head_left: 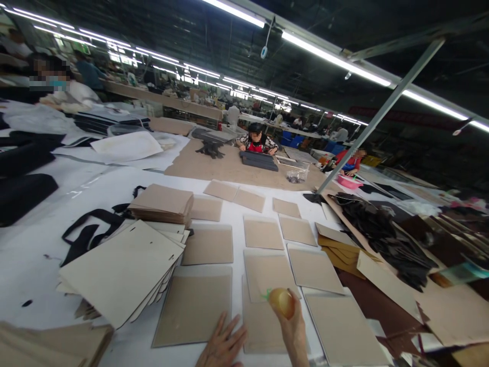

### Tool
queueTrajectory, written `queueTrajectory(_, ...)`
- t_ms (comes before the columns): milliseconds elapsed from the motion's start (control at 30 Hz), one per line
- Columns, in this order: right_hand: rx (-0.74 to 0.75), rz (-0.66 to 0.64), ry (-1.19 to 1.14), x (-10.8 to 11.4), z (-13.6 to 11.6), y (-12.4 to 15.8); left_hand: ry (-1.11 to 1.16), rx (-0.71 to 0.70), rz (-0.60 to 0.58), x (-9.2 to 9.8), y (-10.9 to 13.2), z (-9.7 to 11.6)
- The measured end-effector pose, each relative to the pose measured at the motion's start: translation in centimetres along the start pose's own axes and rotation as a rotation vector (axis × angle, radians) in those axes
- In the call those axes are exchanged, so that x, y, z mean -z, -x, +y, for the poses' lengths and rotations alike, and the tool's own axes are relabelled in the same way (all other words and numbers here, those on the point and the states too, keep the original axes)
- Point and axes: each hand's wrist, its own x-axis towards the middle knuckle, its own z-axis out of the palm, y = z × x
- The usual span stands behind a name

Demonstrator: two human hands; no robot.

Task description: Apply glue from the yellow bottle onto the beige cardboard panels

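Observation:
My left hand [223, 340] lies with its fingers spread at the lower right edge of a beige panel with a grey border [194, 300]. To its right, my right hand [293, 326] grips an amber, translucent squeeze bottle [280, 302], tipped so that its green nozzle points left. The bottle is above another beige panel [263, 326], which is partly overlapped by a panel [267, 270] behind it. Whether the nozzle touches the surface I cannot tell. Several similar panels, such as this one [346, 326] at the right, lie in columns on the white table.
Stacks of pale boards [124, 270] and brown sheets [162, 199] stand at the left, near black straps [89, 227]. Dark material [382, 234] and brown pieces lie at the right. A slanting metal post [382, 112] rises beyond. Across the table a co-worker [257, 140] handles dark pieces.

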Motion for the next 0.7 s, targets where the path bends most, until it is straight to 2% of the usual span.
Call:
queueTrajectory(133,-0.048,0.055,0.056,1.2,-0.2,-0.9,-0.022,-0.006,-0.005,0.3,-0.1,0.0)
queueTrajectory(500,-0.096,0.167,0.182,5.6,1.5,-4.3,0.016,0.014,-0.047,0.6,0.0,0.0)
queueTrajectory(700,-0.085,0.218,0.209,6.6,1.7,-5.2,0.043,0.021,-0.079,0.6,-0.2,0.0)
